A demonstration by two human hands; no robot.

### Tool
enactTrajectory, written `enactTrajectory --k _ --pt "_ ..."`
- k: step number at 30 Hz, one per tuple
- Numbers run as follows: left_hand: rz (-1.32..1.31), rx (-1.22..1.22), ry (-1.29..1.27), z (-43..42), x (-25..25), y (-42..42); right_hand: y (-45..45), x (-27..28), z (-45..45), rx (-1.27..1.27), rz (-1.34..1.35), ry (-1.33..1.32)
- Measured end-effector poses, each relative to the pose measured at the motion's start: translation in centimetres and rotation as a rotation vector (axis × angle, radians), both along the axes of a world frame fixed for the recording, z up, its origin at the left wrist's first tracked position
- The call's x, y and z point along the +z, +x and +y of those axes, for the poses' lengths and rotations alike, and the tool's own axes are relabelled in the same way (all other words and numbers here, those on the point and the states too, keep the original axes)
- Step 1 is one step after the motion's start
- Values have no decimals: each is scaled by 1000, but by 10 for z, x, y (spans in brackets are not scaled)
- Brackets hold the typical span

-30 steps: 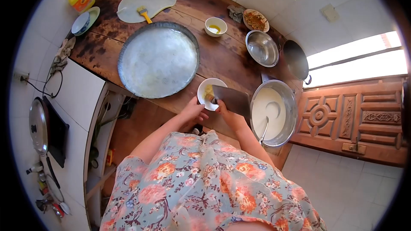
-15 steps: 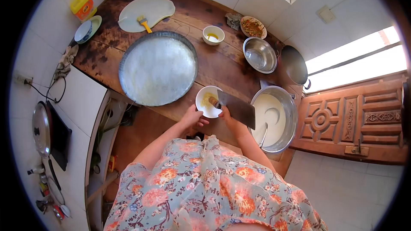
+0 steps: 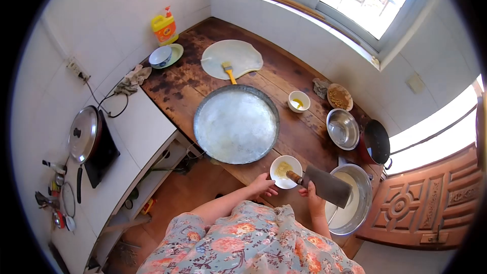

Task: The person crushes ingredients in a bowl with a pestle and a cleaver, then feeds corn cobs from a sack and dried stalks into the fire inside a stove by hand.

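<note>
A cleaver (image 3: pixel 327 186) is in my right hand (image 3: pixel 313 196), with fingers at the near edge of its blade. Its wooden handle (image 3: pixel 293 176) points left, the end over a small white bowl (image 3: pixel 275 164). Inside the bowl lies pale yellow mashed stuff (image 3: pixel 284 169). My left hand (image 3: pixel 262 185) is at the bowl's left side, fingers apart; whether it touches the rim I cannot tell. Under and right of the cleaver stands a large metal pot (image 3: pixel 366 193) of white liquid, with a metal utensil handle leaning in it.
On the wooden table are a large round metal pan (image 3: pixel 236 124), a brush (image 3: pixel 229 72) on a pale board (image 3: pixel 231 57), a small bowl of yellow liquid (image 3: pixel 299 101), a steel basin (image 3: pixel 343 129) and a dark wok (image 3: pixel 376 142). A lidded pan (image 3: pixel 83 134) stands left.
The view has turned and tilted up, so the window shows and things sit lower and further right. My left hand looks slightly farther from the bowl; the cleaver stays in my right hand.
</note>
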State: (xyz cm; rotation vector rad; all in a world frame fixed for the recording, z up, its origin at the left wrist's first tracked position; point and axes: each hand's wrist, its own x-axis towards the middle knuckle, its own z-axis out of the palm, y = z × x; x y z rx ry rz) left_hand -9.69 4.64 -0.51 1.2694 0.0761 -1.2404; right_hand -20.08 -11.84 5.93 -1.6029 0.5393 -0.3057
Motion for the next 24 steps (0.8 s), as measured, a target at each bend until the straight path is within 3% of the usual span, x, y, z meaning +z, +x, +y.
enactTrajectory --k 7,9,13,24 --pt "76 -31 22 22 12 -3 -16 9 4 -181 -67 243" --pt "86 -9 -10 30 14 -5 -20 7 4 -124 -60 287" --pt "131 19 -16 42 -3 -7 -25 13 4 -189 -99 426" --pt "113 -41 55 38 4 -21 -41 21 2 -277 -194 560"
